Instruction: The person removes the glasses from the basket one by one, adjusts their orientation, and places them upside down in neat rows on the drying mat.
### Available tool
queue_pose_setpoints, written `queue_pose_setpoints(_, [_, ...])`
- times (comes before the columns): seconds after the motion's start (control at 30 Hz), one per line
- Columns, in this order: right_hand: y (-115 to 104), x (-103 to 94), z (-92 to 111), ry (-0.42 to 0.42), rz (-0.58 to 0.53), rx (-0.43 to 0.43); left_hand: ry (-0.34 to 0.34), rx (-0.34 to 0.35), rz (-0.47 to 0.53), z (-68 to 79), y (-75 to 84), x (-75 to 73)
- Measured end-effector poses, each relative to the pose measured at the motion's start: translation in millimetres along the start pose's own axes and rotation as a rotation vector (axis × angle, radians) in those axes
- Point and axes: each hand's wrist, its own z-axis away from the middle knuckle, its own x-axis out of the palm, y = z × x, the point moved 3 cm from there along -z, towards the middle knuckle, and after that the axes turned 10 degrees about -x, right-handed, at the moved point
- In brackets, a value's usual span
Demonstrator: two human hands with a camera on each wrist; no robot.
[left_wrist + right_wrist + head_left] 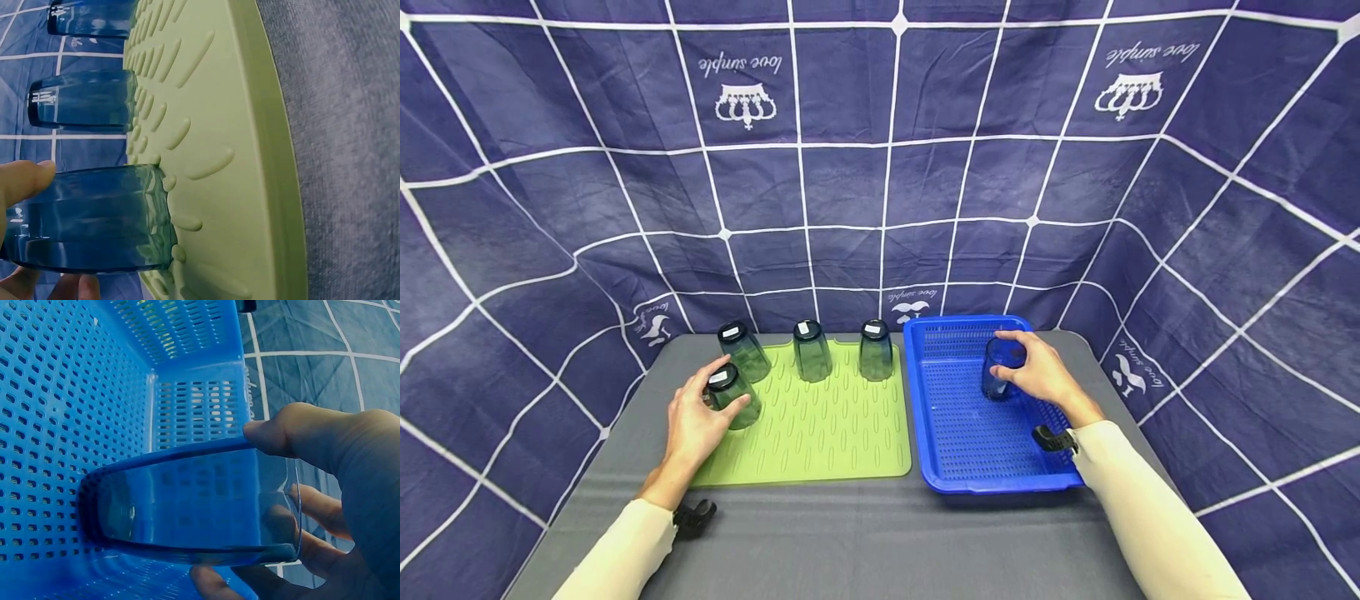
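Note:
On the left, my left hand (692,421) grips a tinted drinking glass (743,410) between thumb and fingers. This glass is upside down, its rim on the front-left part of the green ribbed mat (820,454); the left wrist view shows its wall (100,219) closely. My right hand (1043,372) holds another glass (187,500) near its rim, thumb on one side and fingers on the other. That glass is upright inside the blue basket (928,433), base toward the floor; whether it touches the floor I cannot tell.
Along the mat's back edge stand three more upturned glasses: a left one (747,354), a middle one (812,354) and a right one (876,354). The basket sits right of the mat on a grey tabletop (865,542). Blue gridded cloth (842,192) hangs behind and at both sides.

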Motion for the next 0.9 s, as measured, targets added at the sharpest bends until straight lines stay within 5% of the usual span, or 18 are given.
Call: queue_pose_setpoints(0.9, [-0.2, 1.8, 0.1, 0.035, -0.017, 0.035, -0.143, 0.010, -0.066, -9.0, 6.5, -5.0])
